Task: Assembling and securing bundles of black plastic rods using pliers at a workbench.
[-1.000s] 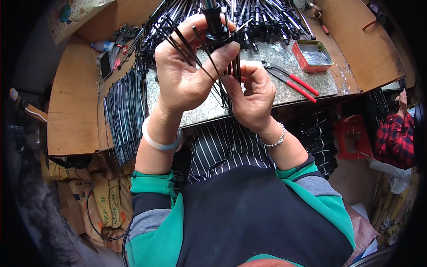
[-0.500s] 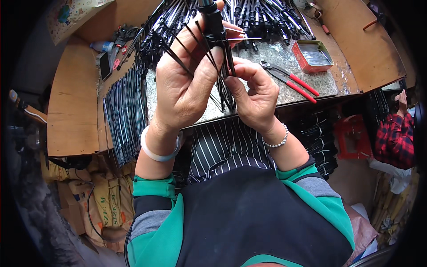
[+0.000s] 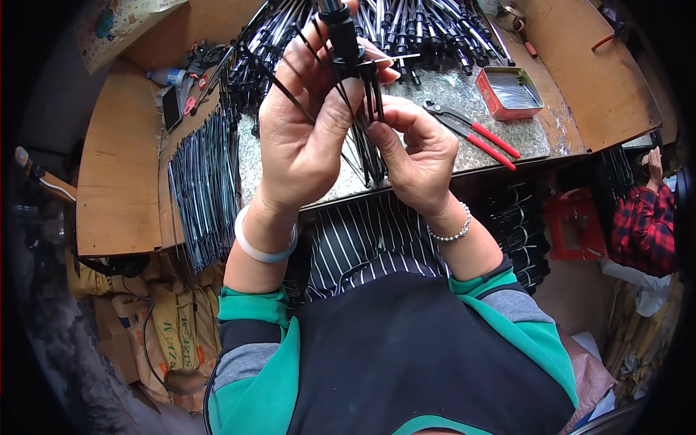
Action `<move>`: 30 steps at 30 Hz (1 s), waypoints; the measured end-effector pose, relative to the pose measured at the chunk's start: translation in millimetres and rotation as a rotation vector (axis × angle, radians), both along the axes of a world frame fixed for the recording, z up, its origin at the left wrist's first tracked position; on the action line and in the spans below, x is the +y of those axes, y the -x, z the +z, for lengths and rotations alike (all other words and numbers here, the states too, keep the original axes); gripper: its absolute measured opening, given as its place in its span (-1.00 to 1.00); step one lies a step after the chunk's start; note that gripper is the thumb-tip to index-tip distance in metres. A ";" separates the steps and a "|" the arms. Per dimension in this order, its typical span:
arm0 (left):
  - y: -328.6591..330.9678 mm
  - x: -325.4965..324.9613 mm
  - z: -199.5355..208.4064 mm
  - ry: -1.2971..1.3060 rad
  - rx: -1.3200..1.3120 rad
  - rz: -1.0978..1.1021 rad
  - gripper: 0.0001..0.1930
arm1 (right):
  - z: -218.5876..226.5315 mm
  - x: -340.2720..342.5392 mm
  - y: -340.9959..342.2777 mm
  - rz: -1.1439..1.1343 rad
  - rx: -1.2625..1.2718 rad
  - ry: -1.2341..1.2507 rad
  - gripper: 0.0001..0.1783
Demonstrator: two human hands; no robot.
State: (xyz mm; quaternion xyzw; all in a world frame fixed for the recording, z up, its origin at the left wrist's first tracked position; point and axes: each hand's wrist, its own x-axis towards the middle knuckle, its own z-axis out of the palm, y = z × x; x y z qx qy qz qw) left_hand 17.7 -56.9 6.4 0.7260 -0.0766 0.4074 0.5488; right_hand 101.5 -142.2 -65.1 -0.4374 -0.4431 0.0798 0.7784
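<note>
An umbrella frame (image 3: 344,38), with a metal shaft and black runner, is gripped by my left hand (image 3: 308,134). The left thumb presses just below the runner, and several thin black ribs (image 3: 368,156) hang down from it. My right hand (image 3: 417,145) is closed, with thumb and fingers pinching some of these ribs. A thin silvery wire (image 3: 399,58) sticks out to the right of the runner by the left fingertips. Red-handled pliers (image 3: 475,132) lie on the work surface to the right of my right hand.
Behind my hands lies a heap of umbrella shafts (image 3: 428,32). A stack of dark ribs (image 3: 205,185) covers the bench's left side. On the right stands a red tin (image 3: 511,94) of thin wires. A phone (image 3: 172,109) and bottle (image 3: 167,76) sit far left. Another person's checked sleeve (image 3: 644,228) shows at right.
The runner and shaft have shifted slightly left with my left hand. The wire now shows less length beyond the left fingertips. My right hand keeps its pinch, almost unmoved.
</note>
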 end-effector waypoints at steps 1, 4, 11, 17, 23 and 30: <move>-3.2 2.7 -5.7 0.122 -0.040 -0.103 -0.45 | 0.3 -0.6 0.6 0.028 0.061 0.031 -0.83; -5.7 4.7 -9.2 0.305 -0.146 -0.329 -0.39 | -0.2 0.1 0.8 0.000 -0.006 0.035 -0.83; -7.7 -10.7 -12.5 0.108 -0.108 0.052 -0.54 | 9.7 -2.2 -2.5 -0.051 -0.226 0.036 -0.83; -5.6 -4.9 -11.2 -0.007 -0.074 0.036 -0.59 | 11.6 -6.0 9.1 -0.005 0.004 0.015 -0.81; -8.1 -5.7 -10.2 -0.002 -0.073 0.056 -0.62 | 5.7 -4.5 -1.0 -0.040 -0.176 0.032 -0.80; -6.3 -2.7 -11.2 0.009 -0.082 0.039 -0.67 | 10.5 -5.3 10.5 0.022 0.071 0.017 -0.83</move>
